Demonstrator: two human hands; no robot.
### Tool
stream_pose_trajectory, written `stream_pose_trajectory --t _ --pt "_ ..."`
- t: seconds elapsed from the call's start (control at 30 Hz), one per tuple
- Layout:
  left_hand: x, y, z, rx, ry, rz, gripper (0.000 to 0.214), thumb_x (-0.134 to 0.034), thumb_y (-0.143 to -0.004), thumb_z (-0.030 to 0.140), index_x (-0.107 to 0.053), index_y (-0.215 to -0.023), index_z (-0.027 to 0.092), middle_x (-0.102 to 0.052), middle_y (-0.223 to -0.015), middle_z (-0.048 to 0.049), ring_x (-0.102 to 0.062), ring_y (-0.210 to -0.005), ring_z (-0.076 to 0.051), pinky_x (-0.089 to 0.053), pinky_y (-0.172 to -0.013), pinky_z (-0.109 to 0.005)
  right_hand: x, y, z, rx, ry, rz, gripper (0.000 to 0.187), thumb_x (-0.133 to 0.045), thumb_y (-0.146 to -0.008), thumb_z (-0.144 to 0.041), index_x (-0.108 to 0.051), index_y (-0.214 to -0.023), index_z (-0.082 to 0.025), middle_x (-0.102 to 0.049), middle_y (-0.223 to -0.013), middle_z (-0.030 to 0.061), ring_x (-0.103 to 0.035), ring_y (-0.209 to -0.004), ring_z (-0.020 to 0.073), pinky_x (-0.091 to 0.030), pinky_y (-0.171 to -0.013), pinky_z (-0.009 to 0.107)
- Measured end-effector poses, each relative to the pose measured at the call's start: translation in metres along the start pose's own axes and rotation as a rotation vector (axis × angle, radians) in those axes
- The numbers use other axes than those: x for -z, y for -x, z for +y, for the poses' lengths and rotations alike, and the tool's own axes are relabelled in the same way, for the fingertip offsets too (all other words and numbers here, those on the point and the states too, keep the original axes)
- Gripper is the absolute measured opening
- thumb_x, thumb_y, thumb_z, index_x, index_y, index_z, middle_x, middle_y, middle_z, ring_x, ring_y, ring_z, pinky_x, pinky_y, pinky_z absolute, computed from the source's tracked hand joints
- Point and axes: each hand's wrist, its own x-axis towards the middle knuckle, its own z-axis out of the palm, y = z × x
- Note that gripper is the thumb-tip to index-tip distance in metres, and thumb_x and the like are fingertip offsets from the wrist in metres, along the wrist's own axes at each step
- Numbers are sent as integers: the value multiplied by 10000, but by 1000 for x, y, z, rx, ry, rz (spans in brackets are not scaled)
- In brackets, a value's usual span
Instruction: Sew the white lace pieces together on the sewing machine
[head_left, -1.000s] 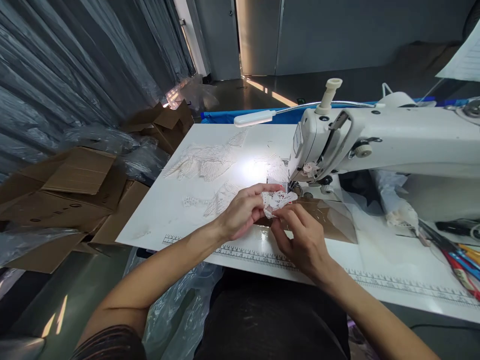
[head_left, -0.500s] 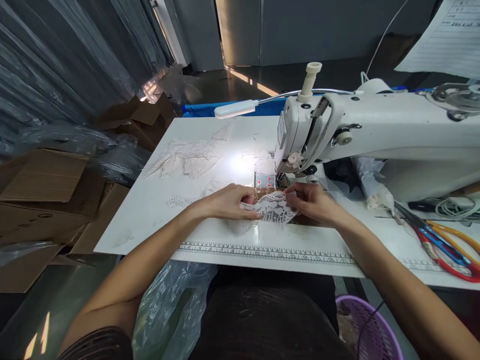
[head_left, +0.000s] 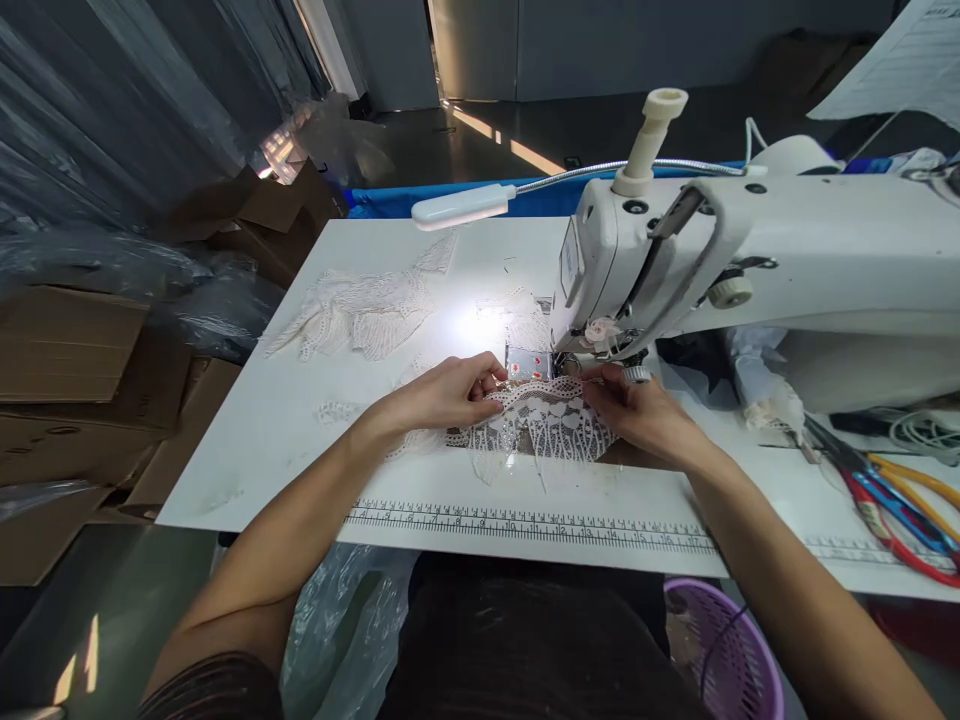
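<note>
A strip of white lace (head_left: pixel 551 425) with a scalloped edge is stretched between my two hands, just in front of the needle area of a white sewing machine (head_left: pixel 645 270). My left hand (head_left: pixel 454 392) pinches the lace at its left end, thumb and fingertips together. At the other end my right hand (head_left: pixel 634 405) grips the lace edge close by the presser foot, which is partly hidden. The lace hangs toward me over the table, its lower threads loose. More white lace (head_left: pixel 367 305) lies in a heap on the left of the table.
A small lamp (head_left: pixel 461 207) lights the white table (head_left: pixel 247 450). Scissors (head_left: pixel 892 500) with coloured handles lie at the right. A printed ruler (head_left: pixel 525 525) runs along the front edge. Cardboard boxes (head_left: pixel 82 400) stand left, and a purple basket (head_left: pixel 739 650) is below.
The lace is now spread wider and flatter between my hands, showing more of its pattern. My left hand has moved slightly left and up. The view has shifted closer to the machine.
</note>
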Motion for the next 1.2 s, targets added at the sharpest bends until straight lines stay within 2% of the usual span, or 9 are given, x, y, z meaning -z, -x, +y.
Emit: stream_pose_trajectory --t 0.17,0.27,0.37,0.47,0.6,0.73,0.87,1.03,1.2 --pt "3 4 -1 10 -5 99 275 -592 -871 337 -590 -1083 161 -599 -776 -24 -542 -633 -109 -411 -516 -216 5 5 -10 -55 147 167 385 -619 -817 -498 -497 -581 -219 -420 -427 -39 -359 -403 111 -302 -415 276" --pt "-7 4 9 -46 30 123 241 -631 -859 323 -620 -1040 164 -643 -813 -33 -578 -664 -108 -435 -541 -212 -2 7 -16 -240 -212 -77 448 -573 -829 -618 -589 -669 -200 -584 -550 20 -537 -469 152 -424 -422 277" --pt "-21 6 26 -244 162 -28 245 -669 -851 308 -633 -1048 166 -695 -925 -49 -615 -711 -104 -492 -613 -224 -14 8 -23 -342 -470 -334 430 -619 -805 -611 -619 -726 -189 -649 -685 53 -594 -557 157 -482 -448 269" --pt "-27 9 39 -432 231 -38 307 -651 -867 288 -616 -1149 170 -688 -1071 -93 -635 -781 -126 -534 -681 -265 -24 14 -29 -196 -530 -500 248 -702 -800 -413 -603 -744 -193 -556 -624 -23 -484 -520 96 -408 -441 216" --pt "-23 14 40 -522 160 -12 479 -602 -880 271 -502 -1344 207 -559 -1352 -126 -547 -1197 -240 -469 -982 -422 -22 28 -37 -28 -553 -803 73 -614 -857 -255 -619 -886 -188 -500 -670 -52 -406 -541 76 -346 -482 207" --pt "-21 14 32 -380 131 -278 371 -584 -896 319 -578 -1244 191 -683 -1106 -89 -645 -916 -179 -516 -776 -311 -2 30 -35 -15 -533 -943 147 -600 -861 -288 -645 -939 -172 -549 -728 -31 -445 -573 78 -385 -529 218" --pt "-21 9 21 -176 144 -144 264 -575 -911 392 -662 -1043 180 -695 -929 -49 -629 -762 -130 -479 -634 -241 18 14 -20 -114 -359 -786 245 -660 -814 -395 -676 -932 -181 -632 -733 2 -539 -604 118 -440 -543 244" --pt "-26 1 9 -34 -206 305 406 -641 -870 453 -618 -1134 144 -676 -908 -68 -616 -726 -155 -455 -562 -253 15 -10 -4 -148 161 -118 275 -682 -755 -476 -664 -788 -204 -666 -707 38 -600 -628 182 -437 -537 285" --pt "-41 -7 1 -299 -652 487 263 -550 -951 334 -638 -1056 109 -663 -1035 -115 -611 -819 -185 -484 -609 -286 10 -13 -3 -135 367 13 327 -612 -798 -523 -694 -845 -210 -664 -676 53 -614 -637 217 -422 -553 314"
